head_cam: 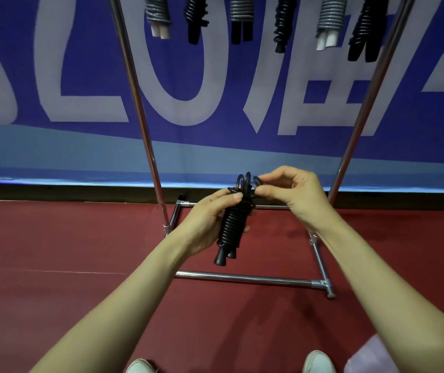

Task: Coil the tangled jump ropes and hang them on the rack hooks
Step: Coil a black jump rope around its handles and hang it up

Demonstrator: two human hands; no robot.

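Note:
A black jump rope (pixel 233 226) is wound in tight coils around its two handles, whose ends point down. My left hand (pixel 207 219) grips the coiled bundle from the left, thumb on top. My right hand (pixel 288 192) pinches the loose black loops at the bundle's upper end. Both hands are in front of the chrome rack (pixel 145 125), low between its two slanting posts. Several coiled ropes hang from the top of the rack, grey ones (pixel 157 12) and black ones (pixel 282 20) alternating.
The rack's base bars (pixel 245 278) lie on the dark red floor (pixel 54 238) just below my hands. A blue banner (pixel 54 63) with large white letters covers the wall behind. My two white shoes (pixel 319 362) show at the bottom edge.

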